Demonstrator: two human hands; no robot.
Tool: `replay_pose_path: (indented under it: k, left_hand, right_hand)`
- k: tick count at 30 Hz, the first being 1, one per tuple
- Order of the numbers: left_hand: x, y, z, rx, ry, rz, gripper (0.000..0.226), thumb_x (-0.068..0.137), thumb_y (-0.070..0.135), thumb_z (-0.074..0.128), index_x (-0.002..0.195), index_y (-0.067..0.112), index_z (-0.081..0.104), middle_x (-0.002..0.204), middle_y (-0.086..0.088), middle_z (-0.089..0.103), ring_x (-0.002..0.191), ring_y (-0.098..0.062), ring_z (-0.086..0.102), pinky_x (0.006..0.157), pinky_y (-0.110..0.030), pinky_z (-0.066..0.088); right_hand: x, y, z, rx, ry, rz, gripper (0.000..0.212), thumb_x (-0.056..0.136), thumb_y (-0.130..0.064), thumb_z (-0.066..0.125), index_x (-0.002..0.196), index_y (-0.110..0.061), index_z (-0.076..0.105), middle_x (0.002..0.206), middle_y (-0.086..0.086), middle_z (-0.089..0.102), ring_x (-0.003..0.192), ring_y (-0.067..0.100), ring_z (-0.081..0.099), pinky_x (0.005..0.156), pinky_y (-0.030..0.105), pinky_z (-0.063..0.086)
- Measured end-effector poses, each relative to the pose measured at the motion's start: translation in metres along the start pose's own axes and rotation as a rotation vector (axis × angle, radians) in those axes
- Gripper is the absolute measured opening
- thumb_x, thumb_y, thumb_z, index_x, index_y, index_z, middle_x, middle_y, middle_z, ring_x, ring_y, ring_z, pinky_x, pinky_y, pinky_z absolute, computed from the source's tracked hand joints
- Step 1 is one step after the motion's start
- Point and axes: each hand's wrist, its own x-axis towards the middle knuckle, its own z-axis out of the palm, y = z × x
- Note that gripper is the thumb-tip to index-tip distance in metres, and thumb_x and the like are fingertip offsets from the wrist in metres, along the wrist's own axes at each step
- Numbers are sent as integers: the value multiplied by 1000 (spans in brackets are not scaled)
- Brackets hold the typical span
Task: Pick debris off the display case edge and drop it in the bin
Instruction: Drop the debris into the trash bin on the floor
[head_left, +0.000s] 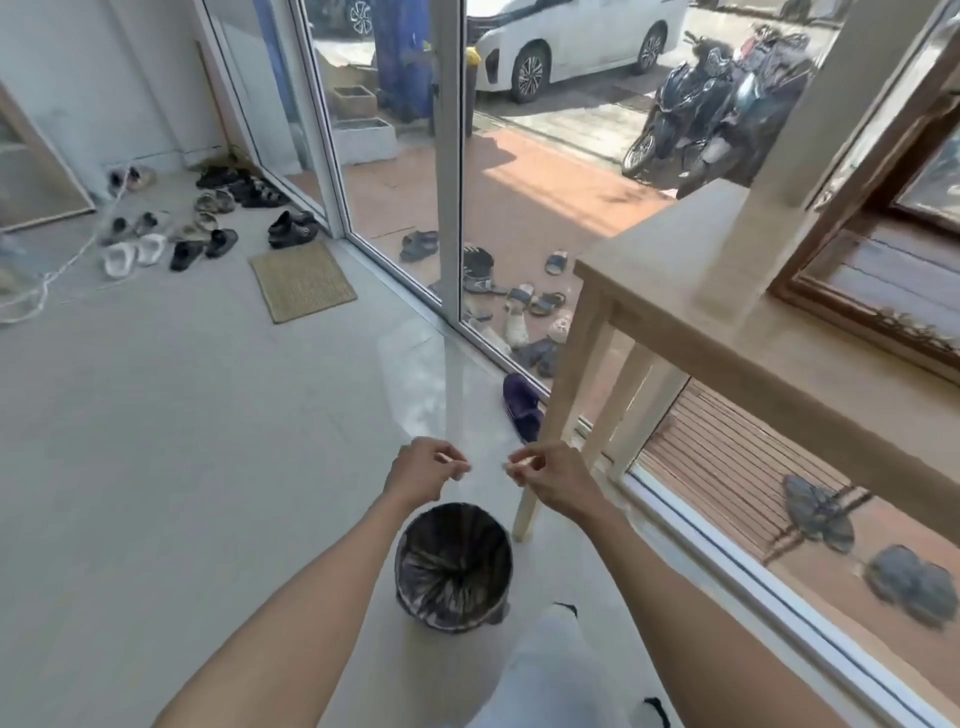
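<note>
A round bin (415, 545) lined with a dark bag stands on the floor just below my hands. My left hand (423, 470) and my right hand (550, 475) hover side by side a little beyond its far rim, each with thumb and fingertips pinched together. Anything held in the pinches is too small to make out. The wooden-framed display case (831, 306) lies on the light wooden table (675, 275) at the right, well away from both hands. Dark crumbs of debris (909, 325) line its near edge.
A table leg (561, 400) stands just right of the bin, with a purple slipper (522, 402) beside it. Glass doors and a low window run along the right. Several shoes, a woven mat (304, 280) and a white cord (36, 299) lie on the floor at the far left.
</note>
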Motion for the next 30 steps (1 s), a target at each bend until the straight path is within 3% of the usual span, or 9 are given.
replay_pose_path:
  k: [3,8,11,16,20,25,30]
  left_hand:
    - [5,-29,9,13,54,-86,6,85,25,79,80,22,77,75,2,76,55,-12,62,46,-26,51]
    - [18,-55,19,58,126,-180,7,83,33,78,77,30,76,79,6,76,60,-17,64,64,-35,61]
    - [24,-61,22,79,141,-220,7,83,33,77,78,30,76,81,6,76,56,-18,62,65,-34,60]
    - [29,-69,22,107,115,-242,4,87,28,73,89,27,76,88,6,75,38,-15,62,53,-26,54]
    - [30,-69,19,131,77,-223,11,91,31,69,98,25,75,96,4,75,42,-18,67,60,-32,59]
    - [25,-33,9,299,-31,-104,22,96,44,60,107,27,70,104,7,68,45,-16,69,61,-30,60]
    - [22,42,-12,360,-101,113,29,97,45,60,114,25,70,108,7,65,45,-13,69,48,-24,57]
  right_hand:
    - [12,11,29,-2,-53,25,16,88,-32,73,96,-18,76,77,7,75,64,15,67,51,11,45]
    - [31,25,61,-42,-76,52,21,87,-39,72,97,-20,77,81,2,74,70,13,68,68,26,53]
    - [41,29,71,-39,-77,78,20,87,-39,71,97,-23,76,86,-1,74,74,12,68,71,29,55]
    - [49,38,80,-31,-124,148,22,88,-31,73,107,-21,74,91,1,70,81,15,66,76,26,50]
    - [49,44,75,-53,-173,157,27,91,-28,69,116,-20,70,101,3,72,85,18,68,83,33,56]
    - [43,37,33,-81,-218,137,37,91,-38,68,125,-24,66,111,3,70,89,17,68,84,31,55]
    - [33,2,-35,-75,-135,73,35,89,-41,67,121,-26,68,113,0,70,92,15,66,91,35,54]
